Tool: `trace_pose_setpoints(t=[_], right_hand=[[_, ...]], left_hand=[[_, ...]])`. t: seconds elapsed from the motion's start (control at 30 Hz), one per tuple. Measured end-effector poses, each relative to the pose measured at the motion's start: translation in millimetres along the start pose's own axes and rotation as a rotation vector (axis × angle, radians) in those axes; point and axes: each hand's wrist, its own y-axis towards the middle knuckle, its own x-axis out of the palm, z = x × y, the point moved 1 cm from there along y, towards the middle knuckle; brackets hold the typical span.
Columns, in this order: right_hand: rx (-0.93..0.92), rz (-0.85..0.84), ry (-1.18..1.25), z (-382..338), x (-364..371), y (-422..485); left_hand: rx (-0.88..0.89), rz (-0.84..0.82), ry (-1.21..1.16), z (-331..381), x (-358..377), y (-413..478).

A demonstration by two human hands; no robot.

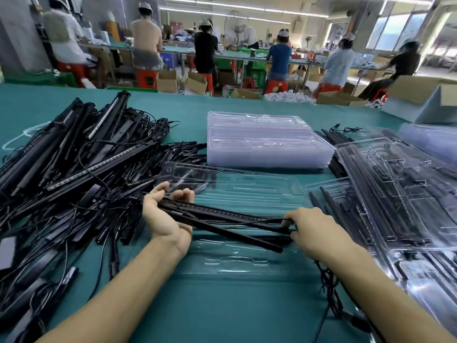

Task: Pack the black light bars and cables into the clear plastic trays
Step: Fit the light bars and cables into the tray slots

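Centre frame: left grip curls round black bars, right grip pinches their other end, over an unfilled tray on the bench. Packed trays right; big loose pile left, tray stack behind. Much remains.

Matt black bars; glossy clear plastic trays; smooth teal mat; brown cardboard boxes; thin black cables.
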Motion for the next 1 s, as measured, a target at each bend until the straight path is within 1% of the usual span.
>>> trace_pose_setpoints(t=[0.13,0.2,0.27,0.33,0.4,0.5,0.57,0.6,0.63,0.77,0.8,0.83,0.9,1.0], right_hand=[[-0.079,0.005,0.021,4,3,3],[-0.091,0.015,0.014,8,2,4],[-0.065,0.028,0.02,14,1,5],[-0.034,0.04,0.014,19,1,6],[-0.018,0.043,0.021,23,2,7],[-0.016,0.035,0.029,23,2,9],[-0.021,0.041,0.019,23,3,11],[-0.028,0.042,0.029,23,3,11],[-0.038,0.035,0.046,24,3,12],[-0.056,0.001,0.114,32,2,11],[-0.049,0.003,0.12,35,1,11],[-0.045,0.006,0.131,38,1,11],[-0.053,0.016,0.18,41,1,12],[-0.092,0.032,0.272,40,1,13]], left_hand=[[-0.02,-0.002,0.048,3,-5,0],[0.002,-0.007,0.089,7,-7,3],[0.087,-0.023,0.139,14,-9,7],[0.21,-0.009,0.213,24,-10,12],[0.365,0.025,0.421,34,-13,16],[0.612,-0.022,0.895,43,-16,20],[0.794,-0.123,1.209,43,-16,18],[0.858,-0.193,1.321,42,-15,14],[0.869,-0.287,1.398,40,-15,11],[0.666,-0.824,1.65,26,-13,2],[0.638,-0.923,1.727,23,-14,1],[0.64,-0.985,1.807,21,-16,1],[0.652,-1.025,1.904,19,-19,3],[0.574,-1.038,1.865,19,-20,6]])
